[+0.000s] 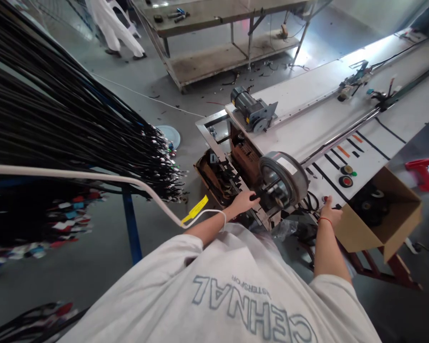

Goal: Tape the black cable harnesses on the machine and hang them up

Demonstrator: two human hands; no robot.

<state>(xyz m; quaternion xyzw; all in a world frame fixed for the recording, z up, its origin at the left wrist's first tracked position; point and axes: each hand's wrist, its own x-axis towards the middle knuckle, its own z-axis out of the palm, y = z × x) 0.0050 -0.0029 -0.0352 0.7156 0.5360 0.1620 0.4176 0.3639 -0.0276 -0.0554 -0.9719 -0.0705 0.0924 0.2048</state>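
At the machine's near end, my left hand (243, 202) is closed around a small black handle (254, 196) beside a round metal wheel (284, 177). A white wristband circles that wrist, and a white cable with a yellow tag (196, 209) runs off from it to the left. Farther right, my right hand (331, 215) rests at the near edge of the white bench (300, 131). One finger stretches toward a small red button there; whether it touches is unclear. Its other fingers are partly hidden, and I see nothing held in it.
A cardboard box (364, 233) with dark items stands right of my right hand. A motor (248, 105) sits at the bench's far corner. Black cable bundles (75, 109) hang at left. Behind are a metal table (214, 19) and a person in white trousers (116, 28). A red stool (425, 174) stands right.
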